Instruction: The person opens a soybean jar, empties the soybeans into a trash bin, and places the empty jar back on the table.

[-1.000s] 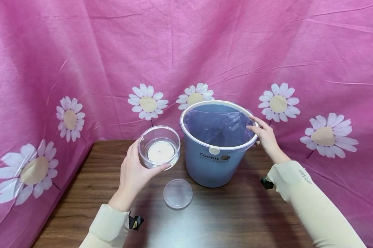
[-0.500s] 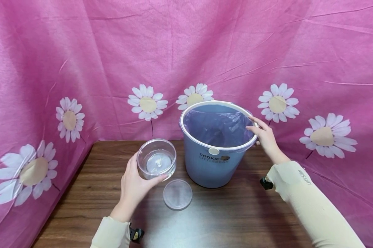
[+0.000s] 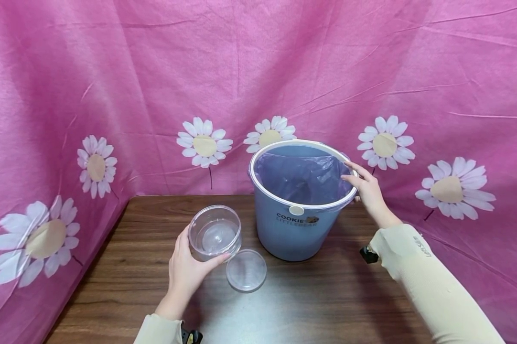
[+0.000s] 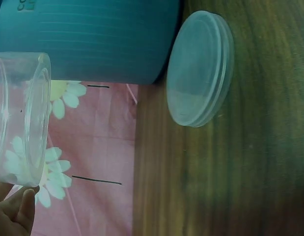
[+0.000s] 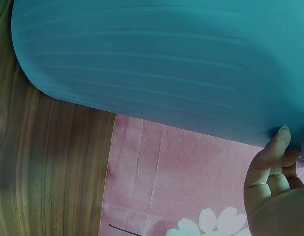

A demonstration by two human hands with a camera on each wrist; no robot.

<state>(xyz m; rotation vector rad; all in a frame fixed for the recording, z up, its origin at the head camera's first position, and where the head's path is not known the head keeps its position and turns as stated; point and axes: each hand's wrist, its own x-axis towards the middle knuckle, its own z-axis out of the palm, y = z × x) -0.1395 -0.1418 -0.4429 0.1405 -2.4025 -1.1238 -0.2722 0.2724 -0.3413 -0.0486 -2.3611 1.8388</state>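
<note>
My left hand grips a clear round plastic jar around its side, with the thumb along the near wall. The jar has no lid on it, and I see nothing inside. In the left wrist view the jar hangs above the tabletop. Its clear round lid lies on the table just right of and in front of it. My right hand holds the right rim of a blue trash bin, thumb inside and fingers outside. A thin purple bag lines the bin, folded over its white rim.
All of this is on a dark wooden table. A pink cloth printed with white daisies hangs behind and at both sides. The bin stands upright at the back, right of the jar.
My left hand has come down and toward me with the jar, away from the bin's rim height and closer to the table and lid. The right hand stays on the bin.
</note>
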